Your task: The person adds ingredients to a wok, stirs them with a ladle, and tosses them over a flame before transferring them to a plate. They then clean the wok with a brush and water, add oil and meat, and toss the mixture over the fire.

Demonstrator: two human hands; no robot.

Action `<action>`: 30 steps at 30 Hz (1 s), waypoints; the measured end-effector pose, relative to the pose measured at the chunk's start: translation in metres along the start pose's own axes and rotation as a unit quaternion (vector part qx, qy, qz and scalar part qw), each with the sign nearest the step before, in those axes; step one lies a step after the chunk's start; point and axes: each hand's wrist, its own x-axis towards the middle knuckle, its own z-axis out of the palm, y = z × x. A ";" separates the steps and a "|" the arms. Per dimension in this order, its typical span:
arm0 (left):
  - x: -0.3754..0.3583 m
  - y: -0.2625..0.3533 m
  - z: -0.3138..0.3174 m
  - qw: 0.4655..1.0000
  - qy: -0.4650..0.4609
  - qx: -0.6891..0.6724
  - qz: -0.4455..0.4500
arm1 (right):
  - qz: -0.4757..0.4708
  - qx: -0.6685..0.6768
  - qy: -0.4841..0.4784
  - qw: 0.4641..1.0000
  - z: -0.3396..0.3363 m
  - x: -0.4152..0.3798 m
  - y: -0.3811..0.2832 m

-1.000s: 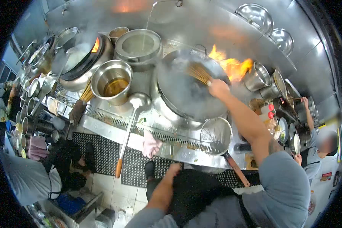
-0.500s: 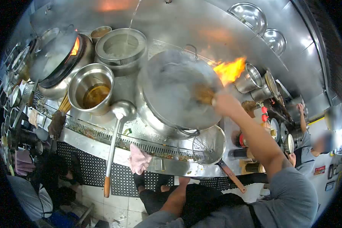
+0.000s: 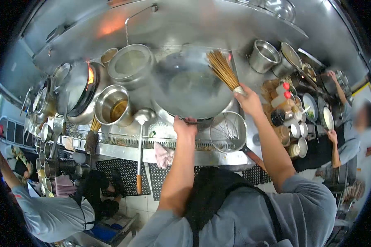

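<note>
My right hand [image 3: 248, 99] grips the bound end of a bamboo wok brush [image 3: 222, 70]. The brush's splayed bristles point up and left, over the right rim of a large steaming wok [image 3: 193, 88]. At the wok's near edge my left hand [image 3: 185, 126] is closed on the wok's loop handle, its fingers partly hidden. Cloudy liquid shows through the steam inside the wok. A round wire strainer [image 3: 228, 131] with a wooden handle lies just right of my left hand. To its left rests a long ladle [image 3: 140, 136].
Left of the wok stand a pot of brown liquid [image 3: 111, 105], a strainer-topped pot [image 3: 130, 61] and a second wok [image 3: 76, 88] over flame. A pink cloth [image 3: 164, 154] hangs at the front edge. Bottles and bowls fill the right side. Co-workers stand left and right.
My left hand has come up from below the counter onto the wok's handle. The brush has lifted out of the wok, and the flame behind it is gone.
</note>
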 end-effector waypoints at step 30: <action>-0.070 -0.011 0.030 0.927 0.055 0.274 0.249 | 0.034 -0.185 0.076 0.979 -0.020 -0.044 0.002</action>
